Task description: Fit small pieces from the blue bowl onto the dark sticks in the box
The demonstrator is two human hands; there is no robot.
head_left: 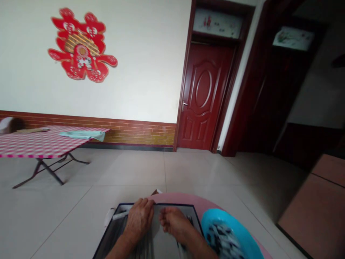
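A shallow box with a dark rim [175, 204] lies in front of me, its near part cut off by the frame. Over its far left part is my left hand [140, 216], fingers curled together close to the far rim; what they hold, if anything, is hidden. My right hand [175, 222] hovers just to the right, fingers bent inward in a pinch, and anything in them is too small to name. Long dark thin strips [114, 230] lie on the left side of the box. A whitish stick-like piece [120, 215] crosses its far left corner beside my left hand.
The box rests on a pink round table [192, 200]. A bright blue basin [215, 216] of black and white small pieces [225, 239] stands at right. Farther off are a checked-cloth folding table [54, 144], a red door [205, 97] and a brownish box-like piece [315, 205].
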